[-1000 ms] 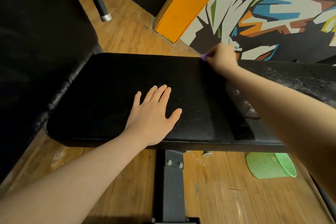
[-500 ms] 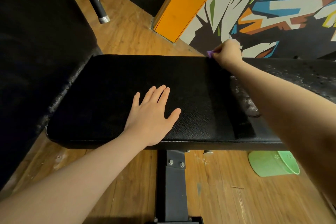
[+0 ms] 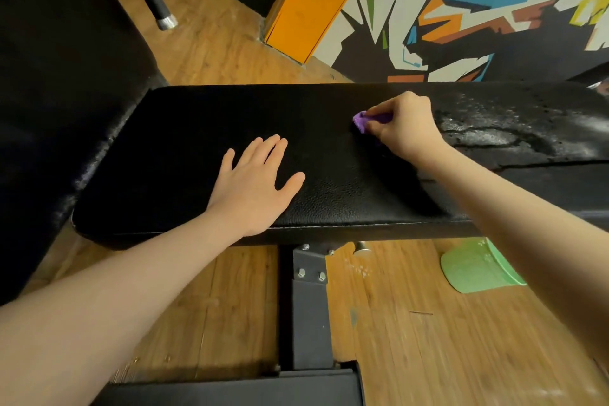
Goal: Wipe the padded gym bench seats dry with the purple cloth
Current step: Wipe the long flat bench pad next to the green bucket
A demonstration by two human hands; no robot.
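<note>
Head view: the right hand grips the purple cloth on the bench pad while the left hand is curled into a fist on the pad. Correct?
Not quite. The head view shows the left hand lying flat on the bench pad with fingers spread, not in a fist. The rest holds: the right hand grips the purple cloth on the pad.

black padded bench (image 3: 184,128); purple cloth (image 3: 362,120) and water lie on it.
</note>
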